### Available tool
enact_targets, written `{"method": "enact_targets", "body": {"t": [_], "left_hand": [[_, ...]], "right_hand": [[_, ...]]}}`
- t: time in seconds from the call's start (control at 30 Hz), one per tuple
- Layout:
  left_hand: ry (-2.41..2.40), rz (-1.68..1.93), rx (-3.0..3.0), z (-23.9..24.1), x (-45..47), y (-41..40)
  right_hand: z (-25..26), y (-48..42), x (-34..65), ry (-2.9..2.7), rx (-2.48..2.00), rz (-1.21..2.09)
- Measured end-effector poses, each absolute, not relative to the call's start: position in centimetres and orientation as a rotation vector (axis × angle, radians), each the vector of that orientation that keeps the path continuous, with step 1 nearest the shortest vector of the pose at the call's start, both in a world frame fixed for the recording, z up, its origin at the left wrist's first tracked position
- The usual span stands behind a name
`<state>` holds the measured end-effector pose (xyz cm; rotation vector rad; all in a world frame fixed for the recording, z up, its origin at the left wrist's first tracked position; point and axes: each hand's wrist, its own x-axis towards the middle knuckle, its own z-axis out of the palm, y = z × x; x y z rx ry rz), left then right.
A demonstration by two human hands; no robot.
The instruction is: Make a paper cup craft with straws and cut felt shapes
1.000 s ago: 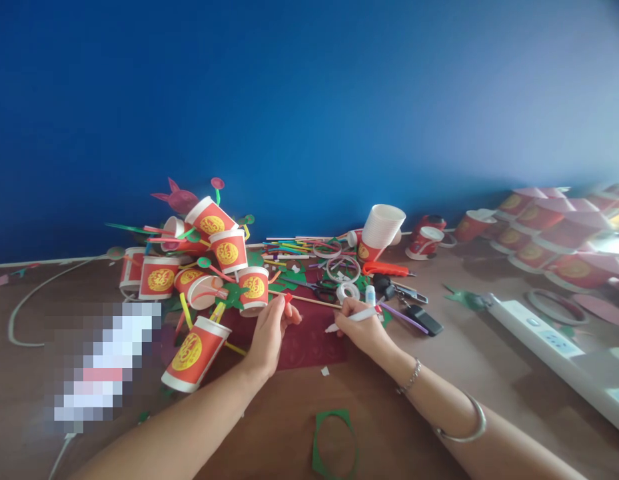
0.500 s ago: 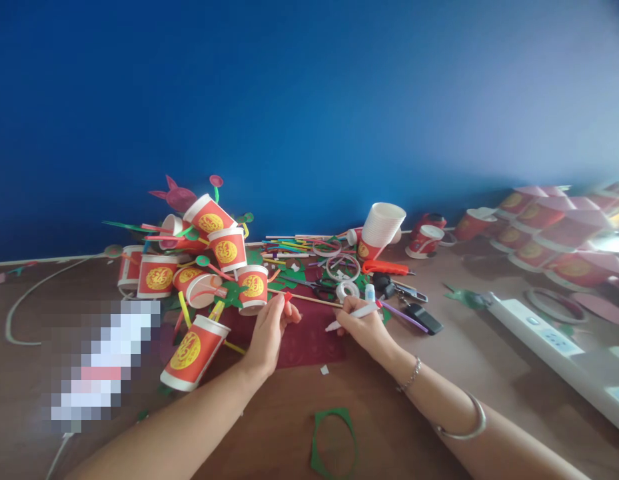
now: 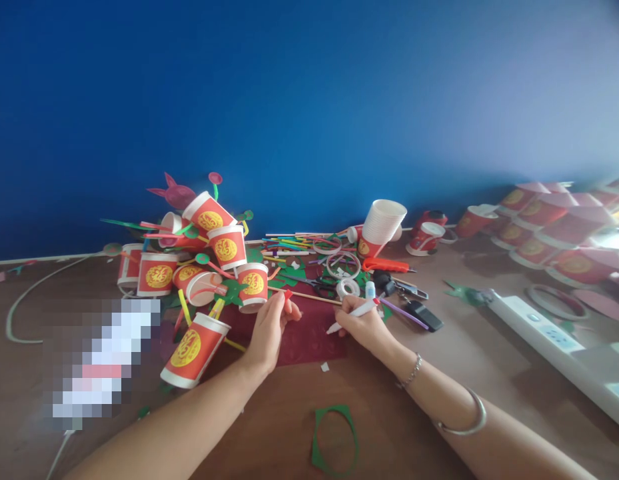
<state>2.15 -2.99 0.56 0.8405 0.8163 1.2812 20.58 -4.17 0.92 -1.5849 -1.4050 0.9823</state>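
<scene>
My left hand [image 3: 270, 328] rests on a dark red sheet [image 3: 309, 340] and pinches a small red cap [image 3: 288, 294] between thumb and fingers. My right hand [image 3: 362, 326] is closed round a white marker pen [image 3: 353, 313], its tip pointing left and down at the red sheet. A thin wooden stick [image 3: 309, 297] lies just beyond both hands. Close to my left hand stand and lie several red paper cups with gold emblems [image 3: 192, 349], some with coloured straws stuck in them.
Scissors [image 3: 316, 285], tape rolls [image 3: 347, 288], a red utility knife [image 3: 386, 267], keys [image 3: 406, 291] and a stack of white cups [image 3: 382, 225] lie behind the hands. A white power strip [image 3: 549, 340] runs along the right. A green cut-out frame [image 3: 334, 440] lies nearer me.
</scene>
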Motion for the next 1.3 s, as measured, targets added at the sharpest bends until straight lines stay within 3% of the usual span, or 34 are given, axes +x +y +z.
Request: {"method": "enact_targets", "body": {"t": [1.3], "left_hand": [[0.814,1.291,0.834,0.59,2.15,-2.96]], "right_hand": [[0.66,-3.97,20.77,-1.443,-1.565,0.979]]}}
